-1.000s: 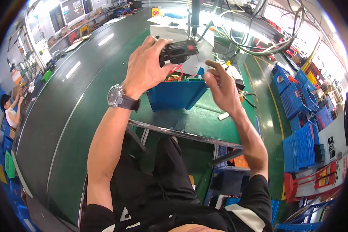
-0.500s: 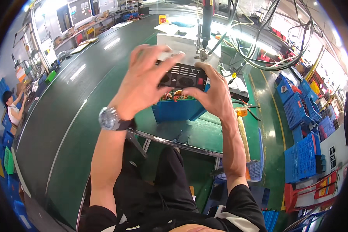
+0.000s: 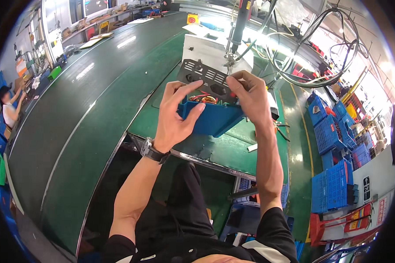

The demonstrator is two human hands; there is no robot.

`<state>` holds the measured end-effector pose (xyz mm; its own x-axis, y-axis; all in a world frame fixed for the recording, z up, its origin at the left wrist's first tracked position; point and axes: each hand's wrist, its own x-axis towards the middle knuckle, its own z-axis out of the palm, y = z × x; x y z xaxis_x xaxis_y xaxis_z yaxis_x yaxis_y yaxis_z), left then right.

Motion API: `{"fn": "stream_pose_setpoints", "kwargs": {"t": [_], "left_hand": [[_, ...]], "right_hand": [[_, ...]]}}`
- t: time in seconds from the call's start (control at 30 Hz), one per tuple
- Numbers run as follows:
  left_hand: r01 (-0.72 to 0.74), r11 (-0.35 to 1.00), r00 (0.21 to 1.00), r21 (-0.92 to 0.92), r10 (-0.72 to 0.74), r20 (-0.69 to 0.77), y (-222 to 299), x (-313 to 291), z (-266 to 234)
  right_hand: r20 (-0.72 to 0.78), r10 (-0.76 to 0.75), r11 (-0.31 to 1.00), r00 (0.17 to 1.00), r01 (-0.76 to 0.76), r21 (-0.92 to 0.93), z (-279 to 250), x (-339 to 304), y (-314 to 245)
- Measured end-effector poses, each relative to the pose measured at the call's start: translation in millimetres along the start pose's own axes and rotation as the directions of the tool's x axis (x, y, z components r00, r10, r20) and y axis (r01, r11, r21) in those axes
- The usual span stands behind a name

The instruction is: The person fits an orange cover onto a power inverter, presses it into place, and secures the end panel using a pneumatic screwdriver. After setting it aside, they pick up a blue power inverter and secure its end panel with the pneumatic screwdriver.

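Observation:
A black slotted end panel (image 3: 218,77) with sockets is tilted above the back of a blue metal case (image 3: 217,120). My right hand (image 3: 254,98) pinches the panel's right end between thumb and fingers. Spread at the case's near left corner, my left hand (image 3: 175,118) has its index fingertip against the panel's lower edge and its thumb over the case's rim. Between them show copper-wound coils (image 3: 209,99) and red wires inside the open top. The panel's lower right corner is hidden by my right hand.
A hanging power screwdriver (image 3: 240,28) and looped cables (image 3: 333,79) are beyond the panel. The green bench (image 3: 162,133) meets a long conveyor belt (image 3: 105,70) on the left. Blue crates (image 3: 331,186) stand to the right. Another person (image 3: 9,109) works at far left.
The panel has tipped and moved back over the case. My left hand has come away from the panel's left end, down to the case's near corner. My right hand keeps its grip.

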<state>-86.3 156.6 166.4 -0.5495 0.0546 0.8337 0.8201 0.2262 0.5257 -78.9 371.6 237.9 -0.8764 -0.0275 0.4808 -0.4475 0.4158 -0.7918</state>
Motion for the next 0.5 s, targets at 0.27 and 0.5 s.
{"fn": "stream_pose_setpoints", "kwargs": {"t": [0.27,0.5], "left_hand": [[-0.075,0.983,0.997,-0.168,0.076,-0.003,7.8,-16.1,0.6],[-0.062,0.965,0.996,-0.253,0.075,0.043,7.0,-23.6,-5.3]], "right_hand": [[0.311,0.057,0.965,0.949,-0.133,0.228,-22.3,4.3,-36.3],[0.391,-0.109,0.808,0.914,0.311,-0.501,-1.3,-64.9,-79.8]]}}
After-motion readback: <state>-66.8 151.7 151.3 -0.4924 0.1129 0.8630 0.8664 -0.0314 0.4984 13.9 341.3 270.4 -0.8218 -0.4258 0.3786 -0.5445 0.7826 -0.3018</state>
